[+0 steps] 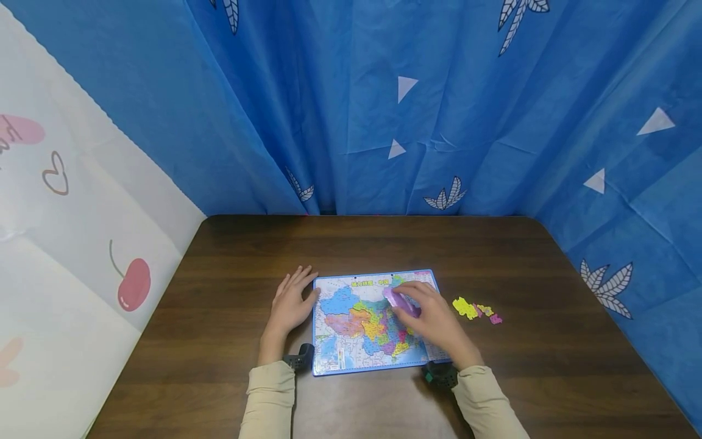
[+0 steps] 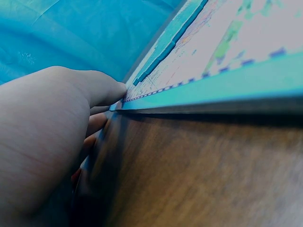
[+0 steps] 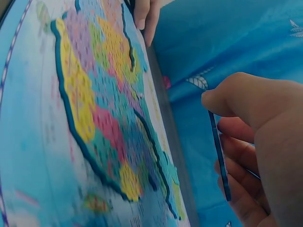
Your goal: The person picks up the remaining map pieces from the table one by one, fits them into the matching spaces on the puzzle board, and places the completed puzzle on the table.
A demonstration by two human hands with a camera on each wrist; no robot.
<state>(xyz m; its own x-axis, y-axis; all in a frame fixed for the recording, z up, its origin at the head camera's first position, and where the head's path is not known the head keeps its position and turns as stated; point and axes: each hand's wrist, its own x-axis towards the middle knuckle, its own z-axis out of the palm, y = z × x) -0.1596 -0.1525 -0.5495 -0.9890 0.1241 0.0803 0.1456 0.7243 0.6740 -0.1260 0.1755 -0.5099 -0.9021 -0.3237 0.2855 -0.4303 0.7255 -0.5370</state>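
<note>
A map puzzle board (image 1: pixel 356 361) with a blue border lies on the table, most of its map filled with coloured raised pieces. My right hand (image 1: pixel 436 317) is over the board's right half, pinching a purple puzzle piece (image 1: pixel 403 301). In the right wrist view that thin piece (image 3: pixel 219 153) shows edge-on between thumb and fingers, lifted off the map (image 3: pixel 102 106). My left hand (image 1: pixel 290 305) rests at the board's left edge with its fingers extended on the table. In the left wrist view its thumb (image 2: pixel 111 90) is right at the board's corner.
To the right of the board lie loose puzzle pieces: a yellow one (image 1: pixel 465 308), a magenta one (image 1: pixel 496 319) and small ones between them. The brown wooden table (image 1: pixel 236 256) ends at a blue curtain (image 1: pixel 373 171) behind and a white printed cloth (image 1: pixel 99 201) at left.
</note>
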